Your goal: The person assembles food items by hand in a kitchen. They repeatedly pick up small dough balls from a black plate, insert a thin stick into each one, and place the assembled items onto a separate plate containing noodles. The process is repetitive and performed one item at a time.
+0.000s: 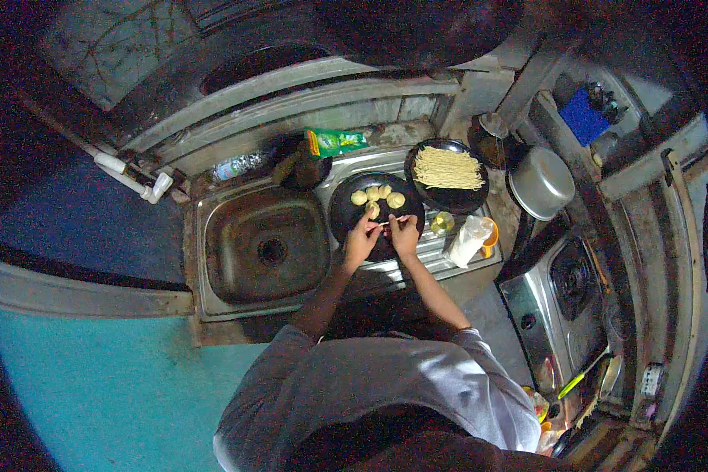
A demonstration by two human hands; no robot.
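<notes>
Head view: left hand (360, 242) and right hand (404, 234) pinch a thin pale skewer stick (385, 223) between them, round black plate (346, 211) of pale dough balls (376, 198) just beyond fingertips; slip risks knocking balls sinkward.

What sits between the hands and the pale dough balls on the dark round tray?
Nothing visible. The left hand and right hand are over the near part of the dark round tray, sharing a thin stick. The dough balls lie just beyond, uncovered.

Pale yellow dumplings (377, 197), black plate (346, 220)
</notes>
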